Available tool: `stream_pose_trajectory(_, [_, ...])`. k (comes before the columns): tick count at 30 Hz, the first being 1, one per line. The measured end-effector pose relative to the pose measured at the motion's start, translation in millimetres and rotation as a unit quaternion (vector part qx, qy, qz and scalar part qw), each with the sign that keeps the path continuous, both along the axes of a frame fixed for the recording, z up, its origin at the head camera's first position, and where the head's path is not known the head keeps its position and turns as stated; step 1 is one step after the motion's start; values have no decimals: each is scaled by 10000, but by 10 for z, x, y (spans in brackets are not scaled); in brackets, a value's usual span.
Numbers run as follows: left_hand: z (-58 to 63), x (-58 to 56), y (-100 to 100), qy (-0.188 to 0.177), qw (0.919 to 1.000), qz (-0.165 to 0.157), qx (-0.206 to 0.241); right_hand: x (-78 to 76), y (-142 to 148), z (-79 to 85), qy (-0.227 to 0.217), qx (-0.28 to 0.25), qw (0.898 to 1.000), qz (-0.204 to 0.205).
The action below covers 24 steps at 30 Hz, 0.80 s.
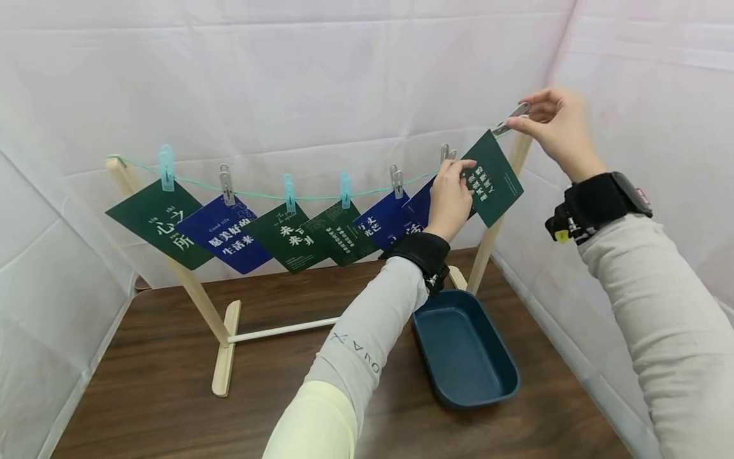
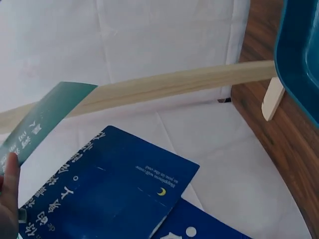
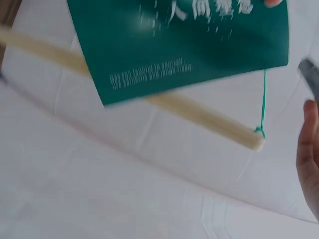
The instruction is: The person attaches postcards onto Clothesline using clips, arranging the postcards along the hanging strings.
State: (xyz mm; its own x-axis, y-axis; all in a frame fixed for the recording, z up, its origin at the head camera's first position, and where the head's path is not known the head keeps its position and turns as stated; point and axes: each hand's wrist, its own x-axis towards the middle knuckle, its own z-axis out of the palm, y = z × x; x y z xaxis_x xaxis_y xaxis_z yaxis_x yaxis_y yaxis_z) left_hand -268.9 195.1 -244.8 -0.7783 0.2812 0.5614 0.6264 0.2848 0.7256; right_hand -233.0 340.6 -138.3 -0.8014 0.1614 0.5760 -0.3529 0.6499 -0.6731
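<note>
A dark green card (image 1: 497, 182) with white lettering is pinched at its left side by my left hand (image 1: 449, 199), at the right end of the green string (image 1: 258, 195). Up by the card's top corner, my right hand (image 1: 562, 131) pinches a grey clothespin (image 1: 518, 115) between thumb and fingers. In the right wrist view a small gap shows between that clothespin (image 3: 309, 74) and the card (image 3: 184, 55). Beside the left hand, blue cards (image 2: 109, 184) hang overlapping, partly hidden by this hand in the head view.
Several green and blue cards (image 1: 163, 223) hang along the string from light blue and grey clothespins (image 1: 166, 167). The string runs between wooden posts (image 1: 197, 296). A dark blue tray (image 1: 510, 382) stands on the brown table (image 1: 172, 357), below the right post (image 1: 487, 248).
</note>
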Motion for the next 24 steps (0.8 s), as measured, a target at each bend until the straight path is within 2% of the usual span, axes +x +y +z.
stream_pose_trajectory(3, [-26,19,1,-116,9999,94,-63,-33,-14,73,161,376,9978,-521])
stream_pose_trajectory(5, [-42,27,-2,-109,9997,141,-155,-55,-27,114,183,425,9972,-582])
stream_pose_trajectory(11, [-37,35,3,-96,9991,327,-249,-122,-27,199,99,763,9961,-426])
stream_pose_trajectory(24, [23,66,40,-314,9978,520,-282,-165,-24,296,-703,1689,9831,94])
